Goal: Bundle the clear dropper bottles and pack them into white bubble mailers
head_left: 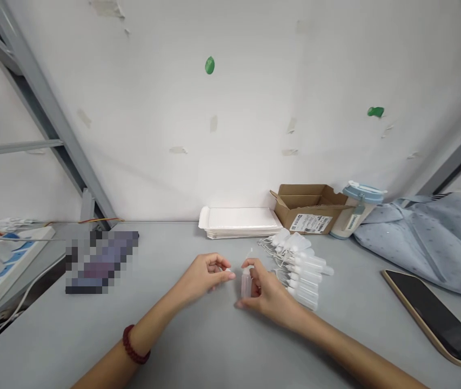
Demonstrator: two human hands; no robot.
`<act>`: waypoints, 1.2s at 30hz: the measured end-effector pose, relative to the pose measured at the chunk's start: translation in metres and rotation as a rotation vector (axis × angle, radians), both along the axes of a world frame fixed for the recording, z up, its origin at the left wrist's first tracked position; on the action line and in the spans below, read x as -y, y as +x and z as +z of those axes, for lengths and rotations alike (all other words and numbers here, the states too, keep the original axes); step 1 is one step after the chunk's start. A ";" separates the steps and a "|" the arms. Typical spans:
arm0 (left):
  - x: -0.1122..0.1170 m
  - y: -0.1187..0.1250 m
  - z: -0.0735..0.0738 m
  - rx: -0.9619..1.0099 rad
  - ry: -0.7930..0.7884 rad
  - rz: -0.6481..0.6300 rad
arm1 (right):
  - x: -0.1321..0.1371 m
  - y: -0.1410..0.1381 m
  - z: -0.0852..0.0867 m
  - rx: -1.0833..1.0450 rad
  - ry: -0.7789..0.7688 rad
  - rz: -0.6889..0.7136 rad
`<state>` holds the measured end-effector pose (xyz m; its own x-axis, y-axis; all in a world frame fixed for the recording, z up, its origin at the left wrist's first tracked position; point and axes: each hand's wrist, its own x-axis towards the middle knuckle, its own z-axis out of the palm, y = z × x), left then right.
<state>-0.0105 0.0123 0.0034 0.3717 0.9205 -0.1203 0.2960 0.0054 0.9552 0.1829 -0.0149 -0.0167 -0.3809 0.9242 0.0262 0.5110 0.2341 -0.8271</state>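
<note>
Mid-table, right hand [268,292] holds bottle [246,283]; left hand's [204,276] pinch unclear.

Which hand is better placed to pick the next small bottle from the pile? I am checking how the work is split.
Probably the right hand: it holds an upright small bottle right beside the pile of bottles. The left hand, pinching a small piece, sits farther away.
</note>
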 end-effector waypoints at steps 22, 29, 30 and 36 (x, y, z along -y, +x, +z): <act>0.012 0.004 0.005 0.065 0.003 -0.092 | -0.002 0.000 -0.015 0.316 0.394 0.120; 0.008 -0.001 0.004 -0.066 -0.046 -0.073 | -0.003 0.000 -0.016 0.403 0.514 0.160; 0.008 -0.001 0.004 -0.074 -0.063 -0.083 | -0.003 0.000 -0.017 0.405 0.523 0.162; 0.007 -0.003 0.007 -0.020 -0.142 -0.065 | -0.003 0.001 -0.019 0.332 0.515 0.141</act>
<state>-0.0131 0.0048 0.0101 0.4265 0.8676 -0.2558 0.3192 0.1202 0.9400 0.1836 -0.0115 -0.0361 -0.5622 0.7651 0.3140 0.6566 0.6437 -0.3930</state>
